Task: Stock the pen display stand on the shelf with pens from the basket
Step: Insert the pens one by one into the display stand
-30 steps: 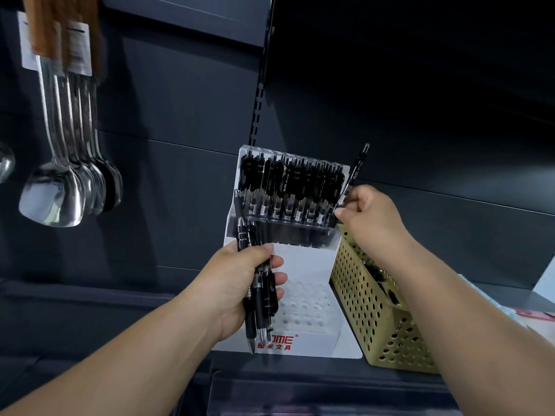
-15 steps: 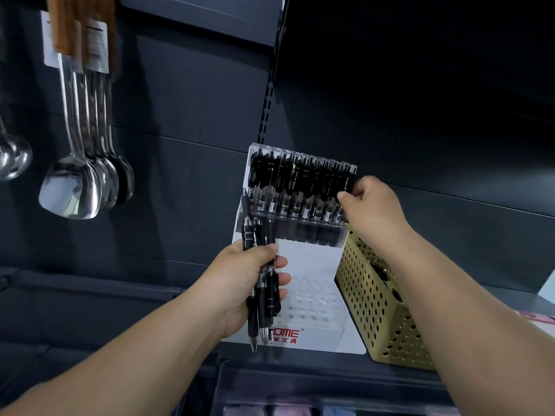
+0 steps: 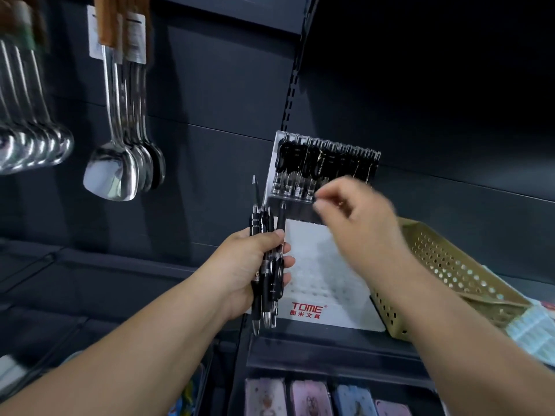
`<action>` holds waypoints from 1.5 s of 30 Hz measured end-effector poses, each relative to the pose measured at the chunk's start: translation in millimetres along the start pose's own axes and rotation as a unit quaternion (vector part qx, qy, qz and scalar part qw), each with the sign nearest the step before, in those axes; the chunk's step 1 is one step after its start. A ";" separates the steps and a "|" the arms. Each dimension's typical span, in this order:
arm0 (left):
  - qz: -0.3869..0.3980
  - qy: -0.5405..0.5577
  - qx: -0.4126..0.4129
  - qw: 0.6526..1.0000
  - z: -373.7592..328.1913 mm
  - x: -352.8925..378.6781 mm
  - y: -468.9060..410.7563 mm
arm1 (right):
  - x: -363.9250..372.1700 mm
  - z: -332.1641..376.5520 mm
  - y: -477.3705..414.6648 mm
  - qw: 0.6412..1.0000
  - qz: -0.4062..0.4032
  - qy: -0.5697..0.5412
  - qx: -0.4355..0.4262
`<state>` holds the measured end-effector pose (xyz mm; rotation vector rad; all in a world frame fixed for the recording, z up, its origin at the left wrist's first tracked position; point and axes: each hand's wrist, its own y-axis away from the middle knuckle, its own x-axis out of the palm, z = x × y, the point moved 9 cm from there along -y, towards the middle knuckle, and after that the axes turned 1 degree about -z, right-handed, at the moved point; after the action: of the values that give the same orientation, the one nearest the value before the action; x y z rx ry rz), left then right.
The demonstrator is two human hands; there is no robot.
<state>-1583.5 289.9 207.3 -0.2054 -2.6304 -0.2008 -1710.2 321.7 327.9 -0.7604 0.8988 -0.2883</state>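
Observation:
My left hand (image 3: 240, 265) grips a bundle of black pens (image 3: 268, 285) upright, just left of the white pen display stand (image 3: 326, 265) marked TOME. The stand's top tier holds a full row of black pens (image 3: 303, 163); its lower white tiers show bare holes. My right hand (image 3: 357, 217), blurred by motion, hovers in front of the stand's upper tier, its fingers loosely curled with nothing visible in them. The tan perforated basket (image 3: 444, 265) stands on the shelf directly right of the stand; its inside is hidden.
Steel spoons (image 3: 120, 163) and ladles (image 3: 30, 145) hang on the dark back panel at the left. Pale blue packets (image 3: 534, 331) lie right of the basket. Phone cases (image 3: 309, 397) sit on the shelf below.
My right hand put its pen into the right end of the top row, let go and moved left and down. The left hand kept hold of its bundle.

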 end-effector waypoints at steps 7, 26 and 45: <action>-0.025 0.025 -0.002 0.999 -0.9 -19.9 7.7 | 63.5 26.1 55.7 0.989 0.092 -0.005 -0.118; -0.060 0.012 -0.044 0.997 5.0 -35.3 10.6 | 75.5 61.3 65.3 0.953 0.046 0.088 -0.286; -0.082 -0.015 -0.032 0.996 -2.8 -56.0 1.9 | 27.6 11.6 13.0 0.996 -0.054 -0.071 0.012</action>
<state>-1533.2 285.2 182.9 -0.0142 -2.6726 -0.3388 -1685.3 321.9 306.8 -0.7986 0.7209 -0.3355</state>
